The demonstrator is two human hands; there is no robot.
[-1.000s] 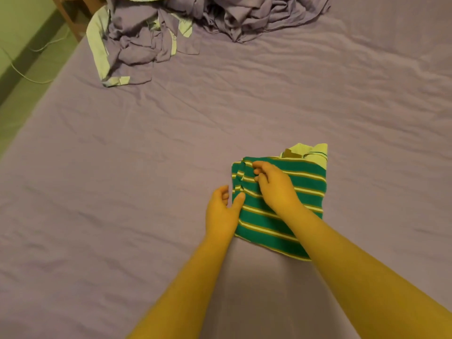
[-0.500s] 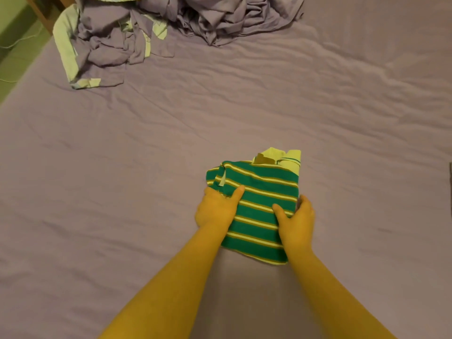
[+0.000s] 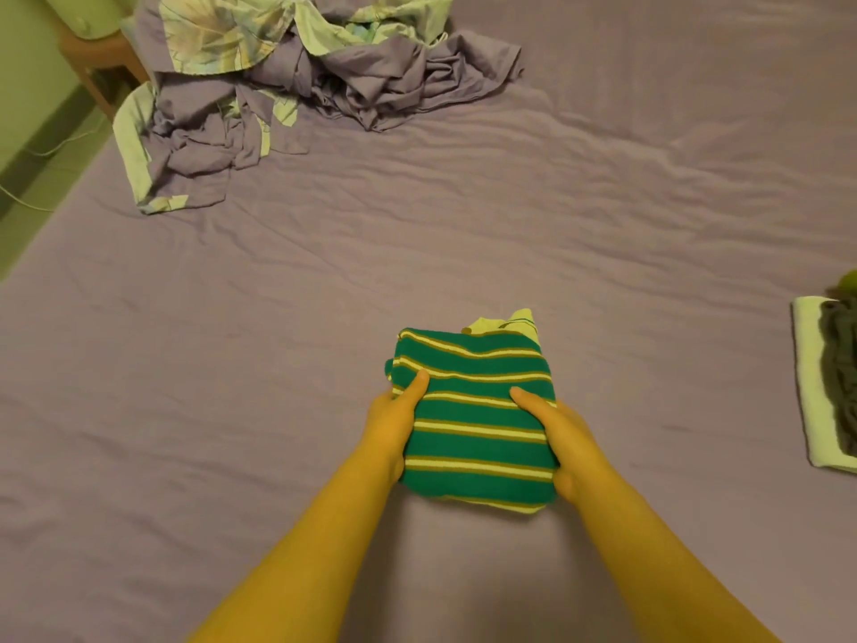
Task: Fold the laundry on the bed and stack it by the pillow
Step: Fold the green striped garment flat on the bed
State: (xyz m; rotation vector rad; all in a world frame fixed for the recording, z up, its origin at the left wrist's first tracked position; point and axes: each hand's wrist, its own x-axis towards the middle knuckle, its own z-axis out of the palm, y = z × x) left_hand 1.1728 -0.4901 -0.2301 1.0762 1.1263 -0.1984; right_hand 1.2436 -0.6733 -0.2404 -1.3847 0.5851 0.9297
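The folded green striped shirt [image 3: 477,420] sits at the 6 o'clock region of the purple bed sheet [image 3: 324,317], held between both hands. Its pale collar points toward 12 o'clock.

Left hand [image 3: 389,429]: grips the shirt's 9 o'clock edge, thumb lying on the top face, remaining fingers hidden under the fabric.

Right hand [image 3: 566,438]: grips the shirt's 3 o'clock edge, thumb on the top face, remaining fingers hidden beneath.

Whether the shirt's underside touches the sheet or is raised cannot be told.

A crumpled heap of bedding [image 3: 297,81], purple with pale leaf-print panels, lies at 11 o'clock, well apart from the shirt. At 3 o'clock, at the frame edge, 1 pale folded cloth [image 3: 809,392] carries a dark garment [image 3: 839,373] on top.
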